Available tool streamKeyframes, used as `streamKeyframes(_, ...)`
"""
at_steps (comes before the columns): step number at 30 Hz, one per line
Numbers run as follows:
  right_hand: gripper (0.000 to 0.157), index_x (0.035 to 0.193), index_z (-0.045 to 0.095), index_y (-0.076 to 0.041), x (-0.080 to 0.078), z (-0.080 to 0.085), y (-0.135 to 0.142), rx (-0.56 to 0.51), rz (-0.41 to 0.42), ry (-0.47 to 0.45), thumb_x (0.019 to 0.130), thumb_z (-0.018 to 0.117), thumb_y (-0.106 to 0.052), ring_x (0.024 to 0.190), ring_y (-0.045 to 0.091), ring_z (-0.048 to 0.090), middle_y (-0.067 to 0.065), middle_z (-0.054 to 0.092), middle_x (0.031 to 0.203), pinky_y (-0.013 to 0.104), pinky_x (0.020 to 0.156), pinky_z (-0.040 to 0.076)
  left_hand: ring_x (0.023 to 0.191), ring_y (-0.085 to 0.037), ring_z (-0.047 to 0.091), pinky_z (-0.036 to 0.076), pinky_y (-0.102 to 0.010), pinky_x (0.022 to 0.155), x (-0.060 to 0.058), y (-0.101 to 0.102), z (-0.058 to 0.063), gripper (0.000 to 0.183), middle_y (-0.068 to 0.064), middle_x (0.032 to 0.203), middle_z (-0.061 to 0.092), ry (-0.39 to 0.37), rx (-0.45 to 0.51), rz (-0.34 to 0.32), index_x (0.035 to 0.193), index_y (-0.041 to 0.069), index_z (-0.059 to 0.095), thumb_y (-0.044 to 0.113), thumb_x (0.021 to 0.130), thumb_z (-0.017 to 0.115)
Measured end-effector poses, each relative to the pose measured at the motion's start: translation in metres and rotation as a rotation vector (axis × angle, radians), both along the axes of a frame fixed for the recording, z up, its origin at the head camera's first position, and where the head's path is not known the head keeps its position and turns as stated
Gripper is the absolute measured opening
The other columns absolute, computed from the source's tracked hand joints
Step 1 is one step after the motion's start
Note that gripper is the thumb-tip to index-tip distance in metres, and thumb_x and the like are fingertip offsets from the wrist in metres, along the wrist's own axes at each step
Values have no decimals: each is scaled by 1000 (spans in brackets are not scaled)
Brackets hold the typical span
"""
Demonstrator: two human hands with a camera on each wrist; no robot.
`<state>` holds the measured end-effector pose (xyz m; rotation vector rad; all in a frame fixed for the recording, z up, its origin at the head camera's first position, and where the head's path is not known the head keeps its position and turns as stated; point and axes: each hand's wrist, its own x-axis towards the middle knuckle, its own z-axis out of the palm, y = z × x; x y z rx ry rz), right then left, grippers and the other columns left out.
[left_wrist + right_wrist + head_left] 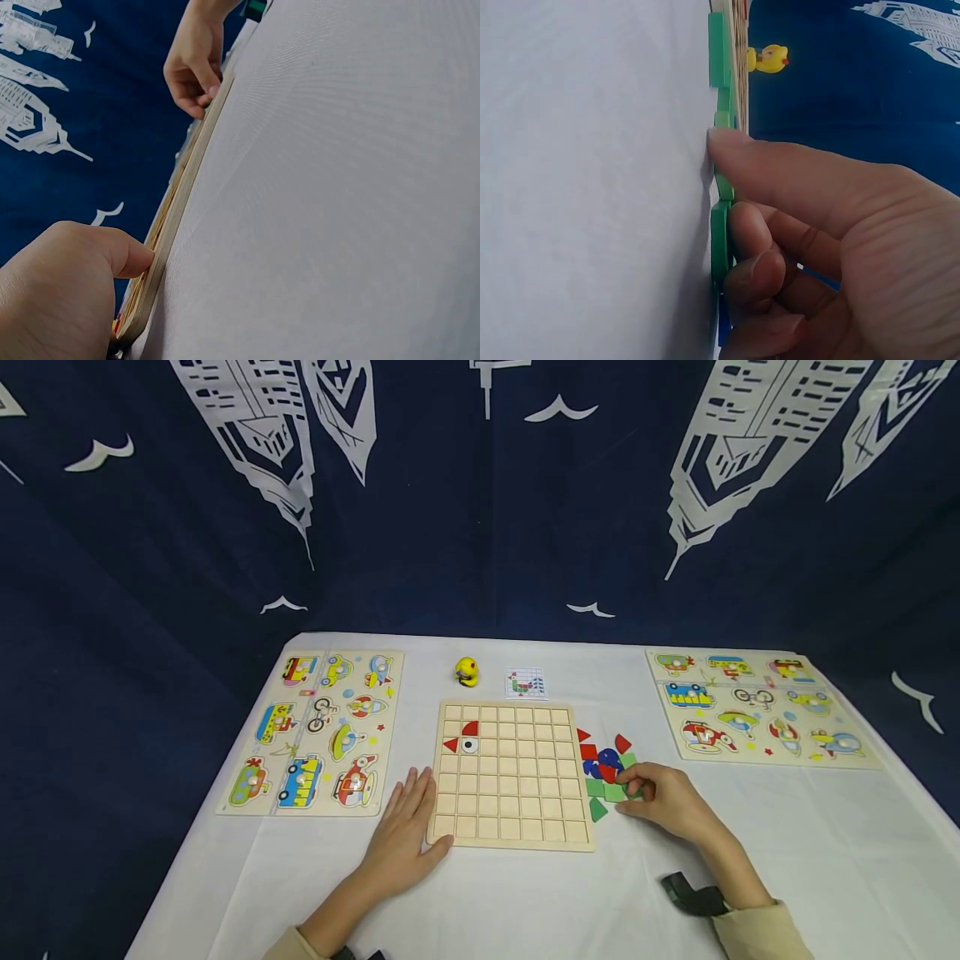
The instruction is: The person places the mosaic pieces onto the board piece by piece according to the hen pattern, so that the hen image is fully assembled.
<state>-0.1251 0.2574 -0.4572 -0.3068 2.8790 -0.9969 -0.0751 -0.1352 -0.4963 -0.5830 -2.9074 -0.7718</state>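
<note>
A pale wooden grid board (514,785) lies on the table. On its upper left squares sit a red quarter-circle piece (471,728), a red triangle (451,744) and a white tile with a black dot (469,745). My left hand (405,835) rests along the board's left edge, thumb at its lower corner. Right of the board, my right hand (663,797) is over a cluster of small pieces, its thumb and index finger apart. Green pieces (719,240) stand by these fingers in the right wrist view. Among the cluster are a green square (614,792) and blue pieces (609,757).
A small printed pattern card (526,683) and a yellow toy duck (467,672) are behind the board. Vehicle picture puzzles lie at the left (318,735) and right (757,710). A dark blue curtain (480,543) hangs beyond the white table.
</note>
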Motion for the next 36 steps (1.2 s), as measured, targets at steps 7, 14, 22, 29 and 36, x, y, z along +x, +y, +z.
streamKeyframes(7, 25, 96, 70, -7, -1, -2, -1, -1, 5, 9, 74, 82, -5, 60, 7, 41, -2, 54, 74, 21, 51, 33, 150, -37, 15, 12, -52, 120, 0, -1, 1, 84, -21, 160, 23, 4, 4, 0, 146, -11, 33, 35, 85, 68)
streamKeyframes(14, 23, 94, 70, -8, -1, -4, 0, 2, 27, 47, 74, 81, -4, 60, 6, 41, -3, 53, 74, 21, 52, 34, 150, -37, 16, 13, -52, 120, 0, -1, 2, 84, -21, 160, 24, 13, 3, 1, 146, -11, 34, 34, 85, 68)
streamKeyframes(22, 21, 94, 71, -6, 0, 4, -1, -9, 19, 50, 76, 80, -5, 61, 5, 45, -3, 59, 75, 20, 52, 38, 150, -38, 16, 13, -53, 121, 0, -1, 2, 83, -22, 160, 23, 12, 7, -5, 146, -11, 33, 34, 85, 68)
streamKeyframes(29, 20, 93, 70, -5, -4, 19, -21, 5, 24, 93, 76, 80, -6, 62, 5, 45, -4, 59, 74, 19, 52, 37, 151, -37, 14, 11, -52, 121, 0, 0, 1, 83, -21, 160, 22, -1, 18, -6, 147, -10, 32, 34, 85, 67)
streamKeyframes(36, 17, 90, 70, -6, -16, 32, -75, -47, 131, 138, 76, 80, -6, 60, 5, 46, -6, 58, 70, 19, 53, 40, 151, -36, 14, 11, -51, 121, 0, 0, 0, 84, -20, 161, 21, -3, 7, -1, 147, -10, 32, 35, 86, 67)
